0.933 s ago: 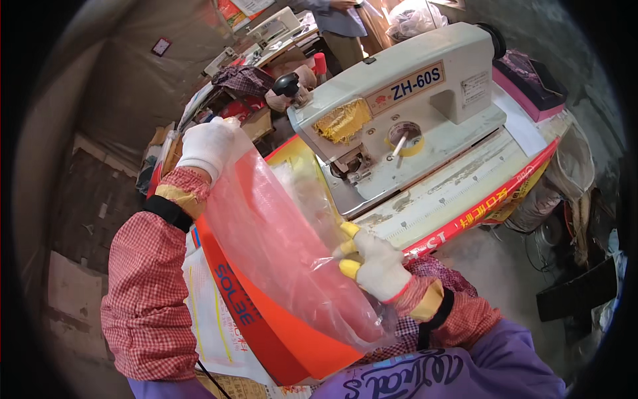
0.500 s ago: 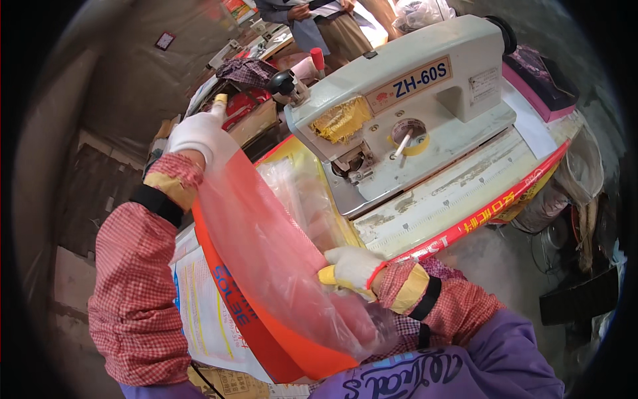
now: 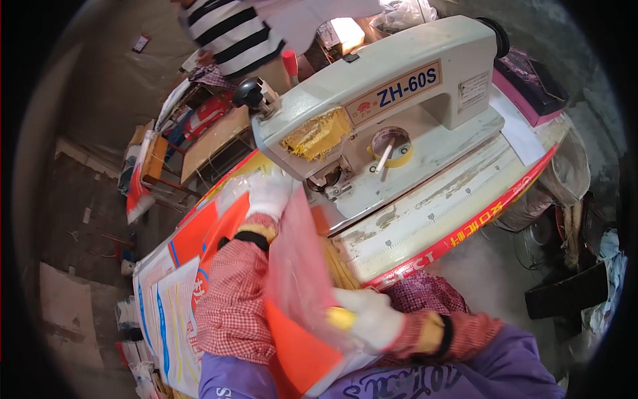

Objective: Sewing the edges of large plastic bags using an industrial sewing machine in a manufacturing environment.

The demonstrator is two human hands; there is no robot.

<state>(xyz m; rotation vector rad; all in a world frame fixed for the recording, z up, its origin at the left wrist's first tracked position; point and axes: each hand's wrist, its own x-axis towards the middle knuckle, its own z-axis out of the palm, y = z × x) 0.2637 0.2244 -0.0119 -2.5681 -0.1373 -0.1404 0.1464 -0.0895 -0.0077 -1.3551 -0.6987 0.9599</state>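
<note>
Bag (image 3: 298, 263), pink film over orange: between hands, just beside machine (image 3: 379, 70). Left hand (image 3: 269, 195): closed on far end. Right hand (image 3: 373, 319): against near edge; blurred, grip impossible to tell. Advisable: edge taut, unwrinkled; knuckles clear of machine.

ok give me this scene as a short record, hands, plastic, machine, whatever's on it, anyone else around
left hand: white glove, at the plastic's upper part, beside the machine's head; finger grip unclear
right hand: gloved, yellow thumb tip, at the plastic's lower part; blurred
plastic: red and clear sheeting, across the lap
machine: pale sewing machine
on machine: tape roll with white stick
other person: striped top, behind
</note>
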